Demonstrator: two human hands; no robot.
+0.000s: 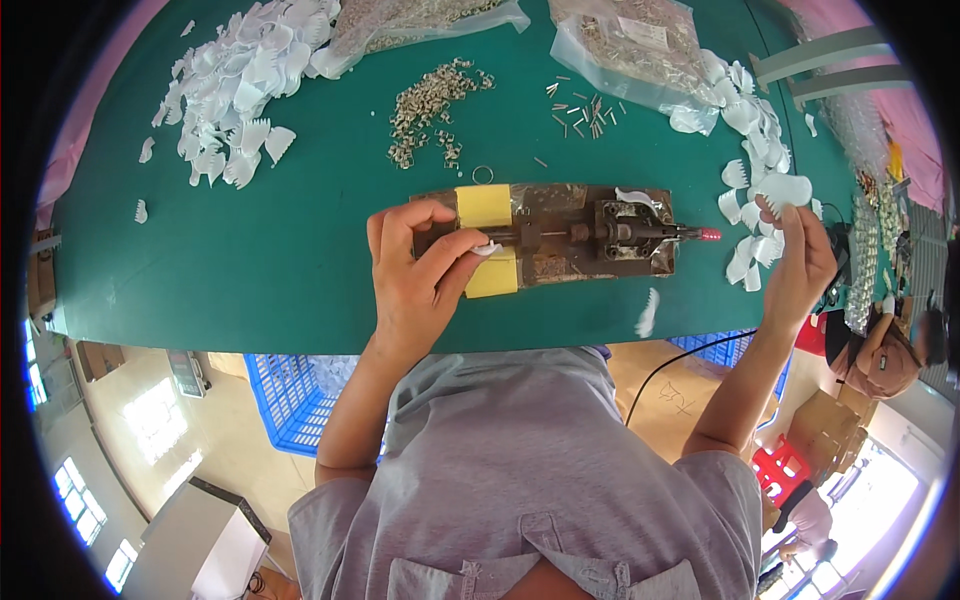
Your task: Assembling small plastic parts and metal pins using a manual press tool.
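2 arms (352, 412) spread forward, left grip (415, 285) pinching a white piece (487, 250), right grip (806, 255) a white shell (786, 189).

Blue bskt (297, 418) L, red stool (777, 468) nr cardbd bxs (824, 430) R.

Reference centre: clamp fixture (556, 268) on table (290, 265). Heap of claw pieces (250, 75) at 10 o'clock; springs (430, 105) near 11, with a bag (505, 17) behind them. Pins (597, 118) between 12 and 1, second bag (620, 85) behind at 1. Scattered pieces (738, 175) between 2 and 3. Left hand (415, 285) at 9, its piece (487, 249) over the fixture's end; right hand (808, 250) at 3, holding another piece (785, 189). Single piece (648, 313) at 4. Basket (285, 405) at 8, below table edge.
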